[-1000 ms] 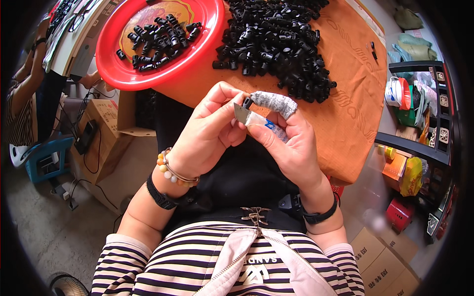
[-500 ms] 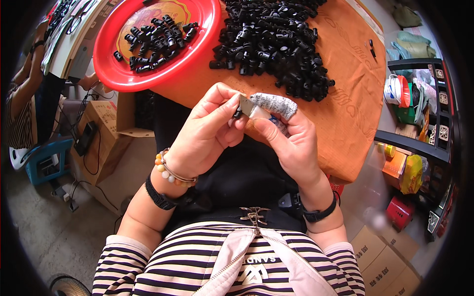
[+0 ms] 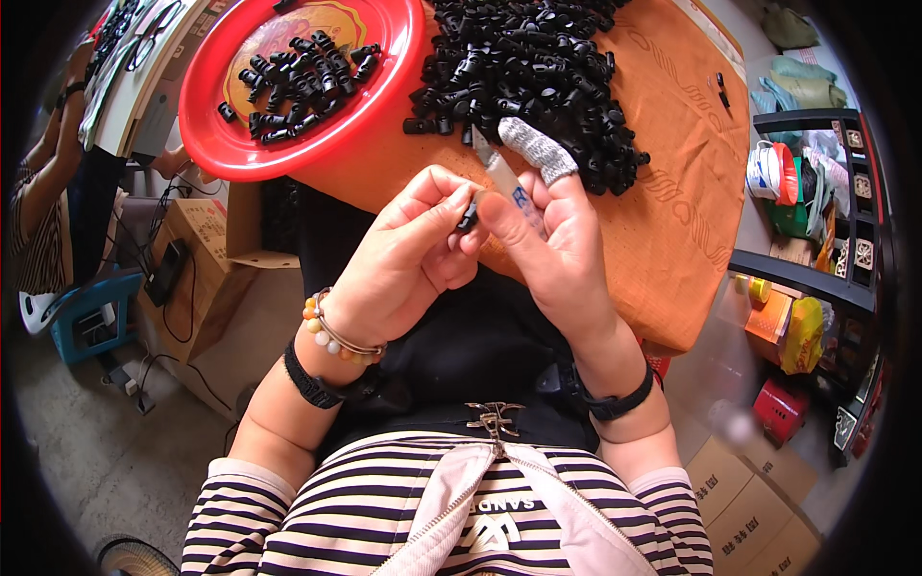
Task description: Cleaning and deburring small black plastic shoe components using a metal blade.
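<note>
Between thumb and fingers, my left hand pinches a small black plastic part, mostly covered by the fingertips. My right hand grips a knife with a pale wrapped handle; its blade tip points away from me toward the heap. A grey knitted finger cover is on the right index finger, which lies beside the blade. The right thumb is close against the part in my left fingers. Beyond both hands lies a big heap of black plastic parts.
A red round tray with several black parts stands at the far left of the orange-covered table. Cardboard boxes sit at lower right, near a dark shelf rack. Another person's arm shows at the left edge.
The knife has swung away from the black part, its blade now pointing forward. My right hand has shifted slightly left, its covered finger stretched forward; my left hand keeps its pinch.
</note>
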The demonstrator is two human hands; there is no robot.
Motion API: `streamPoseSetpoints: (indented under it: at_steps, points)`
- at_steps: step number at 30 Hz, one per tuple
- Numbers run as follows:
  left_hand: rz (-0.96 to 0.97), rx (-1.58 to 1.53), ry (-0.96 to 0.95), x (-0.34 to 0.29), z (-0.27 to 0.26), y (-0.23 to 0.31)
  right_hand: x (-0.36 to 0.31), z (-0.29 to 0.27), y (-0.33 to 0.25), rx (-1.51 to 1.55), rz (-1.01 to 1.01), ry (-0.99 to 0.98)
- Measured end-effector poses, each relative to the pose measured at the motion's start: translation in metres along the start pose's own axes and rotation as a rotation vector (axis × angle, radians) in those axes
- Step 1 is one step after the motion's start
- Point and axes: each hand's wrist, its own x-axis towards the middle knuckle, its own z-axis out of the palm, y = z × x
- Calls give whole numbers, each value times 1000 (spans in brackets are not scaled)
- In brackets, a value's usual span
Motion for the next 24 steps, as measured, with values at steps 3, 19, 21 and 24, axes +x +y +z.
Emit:
streamPoseSetpoints:
  at_steps: [3, 19, 21, 24]
  points:
    - [34, 5, 105, 0, 5, -4, 6, -5, 8, -173, 40, -88]
    - [-21, -15, 5, 0, -4, 2, 5, -6, 9, 19, 68, -33]
    - [48, 25, 17, 0, -3, 6, 7, -17, 10, -114, -15, 2]
    - [183, 18, 71, -1, -1, 19, 6, -27, 3, -73, 20, 71]
